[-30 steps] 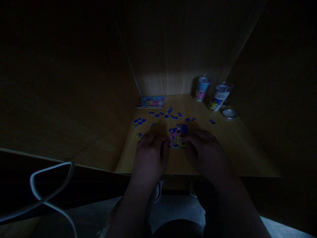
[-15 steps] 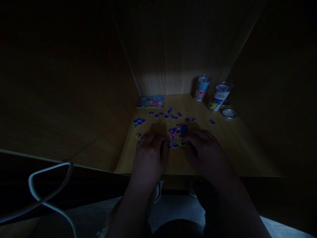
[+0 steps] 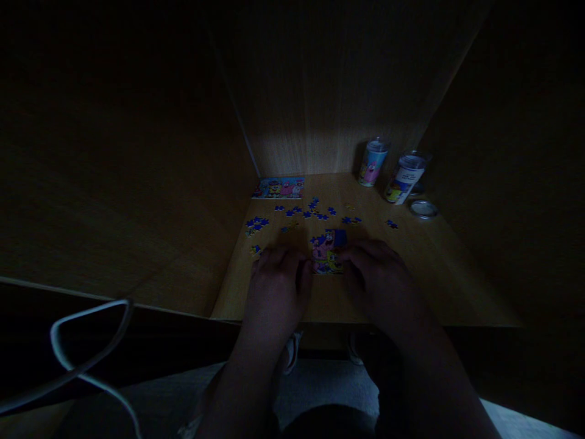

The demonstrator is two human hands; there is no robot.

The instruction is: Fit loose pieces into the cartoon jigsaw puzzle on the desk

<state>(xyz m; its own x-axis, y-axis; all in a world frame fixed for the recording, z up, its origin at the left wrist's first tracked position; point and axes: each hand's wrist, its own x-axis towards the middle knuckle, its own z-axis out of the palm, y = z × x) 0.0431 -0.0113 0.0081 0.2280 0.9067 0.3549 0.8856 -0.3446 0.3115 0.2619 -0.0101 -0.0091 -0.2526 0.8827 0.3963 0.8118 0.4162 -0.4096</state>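
Observation:
A partly joined jigsaw puzzle [image 3: 328, 251] with pink, yellow and blue cartoon figures lies flat on the wooden surface between my hands. My left hand [image 3: 278, 277] is curled at its left side, thumb and forefinger meeting at the edge. From the other side, my right hand [image 3: 377, 274] pinches the right edge with bent fingers. The dim light and my own fingers hide whether a single piece is in either pinch. Loose blue puzzle pieces [image 3: 307, 214] are scattered beyond the puzzle, with another cluster of pieces [image 3: 257, 224] to the left.
Two clear-lidded cartoon canisters [image 3: 372, 163] stand at the back right, with a round metal lid [image 3: 423, 210] beside them. A cartoon picture card [image 3: 278, 188] lies back left. Wooden panels [image 3: 315, 91] enclose the surface. A white cable [image 3: 89, 308] loops at lower left.

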